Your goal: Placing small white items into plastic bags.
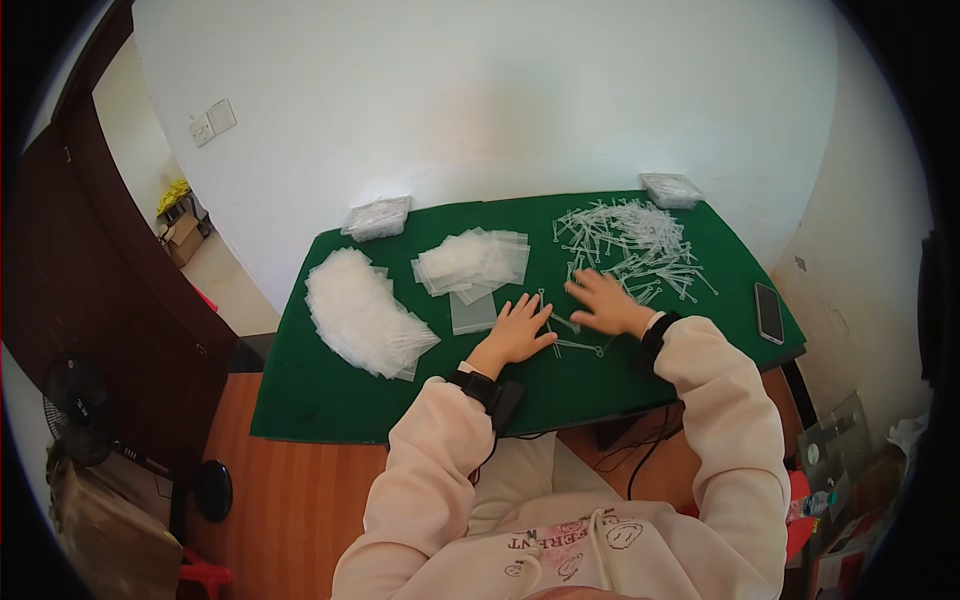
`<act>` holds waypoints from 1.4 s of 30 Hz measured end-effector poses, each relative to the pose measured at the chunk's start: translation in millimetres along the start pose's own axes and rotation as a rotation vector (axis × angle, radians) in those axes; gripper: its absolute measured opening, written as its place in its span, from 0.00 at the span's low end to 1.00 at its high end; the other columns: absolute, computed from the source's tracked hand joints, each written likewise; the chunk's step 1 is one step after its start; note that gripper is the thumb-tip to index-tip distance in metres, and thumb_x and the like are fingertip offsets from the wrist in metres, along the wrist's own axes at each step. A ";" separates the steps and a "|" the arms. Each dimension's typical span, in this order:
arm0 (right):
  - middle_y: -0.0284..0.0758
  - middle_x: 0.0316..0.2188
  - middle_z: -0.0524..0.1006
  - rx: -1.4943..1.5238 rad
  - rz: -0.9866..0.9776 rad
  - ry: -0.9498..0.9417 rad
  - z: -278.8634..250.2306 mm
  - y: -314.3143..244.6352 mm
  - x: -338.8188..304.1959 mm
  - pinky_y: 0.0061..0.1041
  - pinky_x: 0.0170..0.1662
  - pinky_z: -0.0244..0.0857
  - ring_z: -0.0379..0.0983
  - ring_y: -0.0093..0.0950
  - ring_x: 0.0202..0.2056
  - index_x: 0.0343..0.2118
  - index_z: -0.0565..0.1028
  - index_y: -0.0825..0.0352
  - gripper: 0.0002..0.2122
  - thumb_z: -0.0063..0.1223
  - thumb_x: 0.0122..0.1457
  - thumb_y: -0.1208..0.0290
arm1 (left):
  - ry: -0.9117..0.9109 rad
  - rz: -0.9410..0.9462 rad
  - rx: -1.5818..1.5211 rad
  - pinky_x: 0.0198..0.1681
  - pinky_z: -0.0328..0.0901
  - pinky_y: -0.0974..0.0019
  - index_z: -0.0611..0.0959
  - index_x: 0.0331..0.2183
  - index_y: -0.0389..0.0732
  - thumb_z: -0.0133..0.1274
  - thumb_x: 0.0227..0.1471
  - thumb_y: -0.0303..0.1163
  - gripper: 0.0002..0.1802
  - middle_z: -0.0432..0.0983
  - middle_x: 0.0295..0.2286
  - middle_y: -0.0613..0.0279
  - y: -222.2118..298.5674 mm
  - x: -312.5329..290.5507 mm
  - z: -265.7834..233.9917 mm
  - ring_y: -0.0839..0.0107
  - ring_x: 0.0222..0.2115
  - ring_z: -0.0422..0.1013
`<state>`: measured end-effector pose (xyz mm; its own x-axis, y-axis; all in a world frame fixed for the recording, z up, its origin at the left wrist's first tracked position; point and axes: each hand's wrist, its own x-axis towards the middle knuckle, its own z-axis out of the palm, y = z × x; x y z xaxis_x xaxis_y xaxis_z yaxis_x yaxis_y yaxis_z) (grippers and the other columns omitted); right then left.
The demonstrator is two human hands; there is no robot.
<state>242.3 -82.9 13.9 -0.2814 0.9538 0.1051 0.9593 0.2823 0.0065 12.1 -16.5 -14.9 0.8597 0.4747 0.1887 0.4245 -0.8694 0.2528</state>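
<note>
Head view: we are resting our left hand (520,330) flat on the green tabletop (320,400), fingers spread and gripping nothing, beside a single clear bag (472,312) that is lying just to its left. Our right hand (607,303) is reaching with open, splayed fingers over a few loose clear plastic sticks (580,346) that are lying between the two hands; we cannot tell whether it is pinching one. Further out, a big heap of the same sticks (630,240) is waiting at the back right, and a loose stack of empty bags (475,260) is sitting behind the single one. At the left a long fanned row of bags (362,315) is lying, seemingly finished, so we judge plenty done and much left. A phone (769,312) is lying at the right edge.
</note>
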 end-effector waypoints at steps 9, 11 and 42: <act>0.47 0.60 0.45 0.086 0.496 -0.065 14.4 46.6 -10.4 0.46 0.59 0.33 0.37 0.44 0.61 0.59 0.50 0.63 0.35 0.33 0.54 0.41 | 0.025 0.079 0.077 0.57 0.38 0.43 0.59 0.56 0.47 0.39 0.51 0.55 0.35 0.46 0.57 0.48 19.7 -1.7 -5.5 0.52 0.59 0.40; 0.47 0.60 0.43 0.098 0.380 -0.081 16.4 35.2 -6.1 0.46 0.60 0.31 0.35 0.43 0.62 0.59 0.49 0.64 0.36 0.31 0.54 0.40 | -0.039 0.077 0.056 0.57 0.38 0.44 0.59 0.56 0.47 0.39 0.51 0.56 0.35 0.46 0.57 0.48 19.5 -1.0 -6.0 0.53 0.59 0.40; 0.37 0.27 0.73 -0.107 0.294 0.434 7.1 24.1 -13.1 0.35 0.35 0.62 0.69 0.38 0.32 0.25 0.74 0.63 0.04 0.52 0.44 0.71 | 0.242 0.062 -0.232 0.31 0.65 0.61 0.80 0.27 0.42 0.54 0.40 0.31 0.07 0.71 0.25 0.61 18.0 -1.0 -13.4 0.60 0.28 0.70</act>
<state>268.9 -87.8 5.6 0.0133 0.8543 0.5196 0.9996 -0.0240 0.0139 15.1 -30.7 2.2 0.7775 0.4648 0.4235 0.2734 -0.8564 0.4380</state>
